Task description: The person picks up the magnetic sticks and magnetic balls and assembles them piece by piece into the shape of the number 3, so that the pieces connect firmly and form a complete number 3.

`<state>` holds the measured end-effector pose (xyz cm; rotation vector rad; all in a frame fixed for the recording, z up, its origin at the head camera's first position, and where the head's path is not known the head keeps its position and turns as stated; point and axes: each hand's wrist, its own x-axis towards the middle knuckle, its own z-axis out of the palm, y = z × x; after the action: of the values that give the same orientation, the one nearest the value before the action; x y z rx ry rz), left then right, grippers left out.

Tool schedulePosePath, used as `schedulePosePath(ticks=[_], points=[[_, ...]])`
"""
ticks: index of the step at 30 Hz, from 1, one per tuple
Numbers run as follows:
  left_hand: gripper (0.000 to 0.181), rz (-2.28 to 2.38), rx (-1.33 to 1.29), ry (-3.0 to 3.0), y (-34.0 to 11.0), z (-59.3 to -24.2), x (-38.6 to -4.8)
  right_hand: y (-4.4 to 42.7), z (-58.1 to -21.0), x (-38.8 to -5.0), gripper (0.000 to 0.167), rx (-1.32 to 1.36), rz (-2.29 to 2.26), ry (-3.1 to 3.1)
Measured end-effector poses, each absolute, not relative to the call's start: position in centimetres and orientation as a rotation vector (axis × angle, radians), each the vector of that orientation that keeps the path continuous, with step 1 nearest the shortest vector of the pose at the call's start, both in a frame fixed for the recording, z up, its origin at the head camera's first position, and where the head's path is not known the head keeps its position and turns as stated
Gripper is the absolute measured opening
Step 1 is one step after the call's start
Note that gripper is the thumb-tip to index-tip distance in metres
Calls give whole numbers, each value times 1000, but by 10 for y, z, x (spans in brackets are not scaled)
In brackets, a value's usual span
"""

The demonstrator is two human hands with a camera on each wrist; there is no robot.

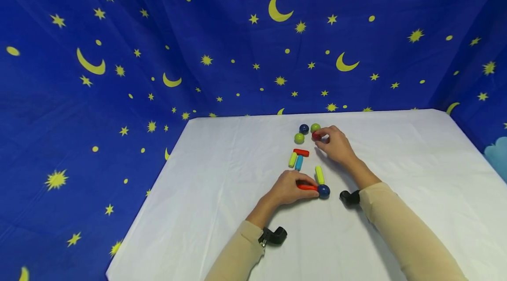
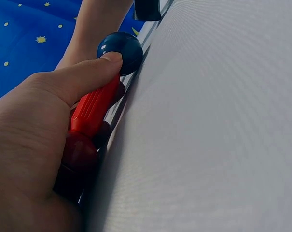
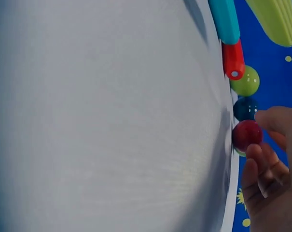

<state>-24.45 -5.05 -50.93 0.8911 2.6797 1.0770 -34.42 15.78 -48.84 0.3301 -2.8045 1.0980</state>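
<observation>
My left hand (image 1: 287, 187) grips a red ridged rod (image 2: 93, 111), its thumb on a dark blue ball (image 2: 130, 50) at the rod's end. In the left wrist view a red ball (image 2: 79, 151) sits at the rod's other end, partly covered by the hand. A yellow-green rod (image 1: 319, 175) meets the dark blue ball and points away across the table. Farther off, my right hand (image 1: 337, 145) pinches another red ball (image 3: 247, 135) between thumb and fingertips, down at the table surface. That ball stands close to a green ball (image 1: 315, 127).
Beside the right hand lie a second dark blue ball (image 1: 303, 129) and another green ball (image 1: 299, 138). Nearer, a red rod (image 1: 301, 152), a yellow-green rod (image 1: 292, 159) and a light blue rod (image 1: 299, 163) lie grouped on the white table (image 1: 214, 162). A blue star-patterned curtain (image 1: 237, 43) hangs behind.
</observation>
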Motion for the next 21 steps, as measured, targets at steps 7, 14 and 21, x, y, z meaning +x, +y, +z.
schedulePosePath(ticks=[7,14,21], points=[[24,1087,902,2669,-52,-508,-244,158,-490,-350,55,234,987,-2888],[24,1104,908,2648,-51,-508,-245,160,-490,-352,46,243,970,-2877],[24,1107,879,2642,-51,-506,-243,161,-490,-351,27,220,943,-2874]])
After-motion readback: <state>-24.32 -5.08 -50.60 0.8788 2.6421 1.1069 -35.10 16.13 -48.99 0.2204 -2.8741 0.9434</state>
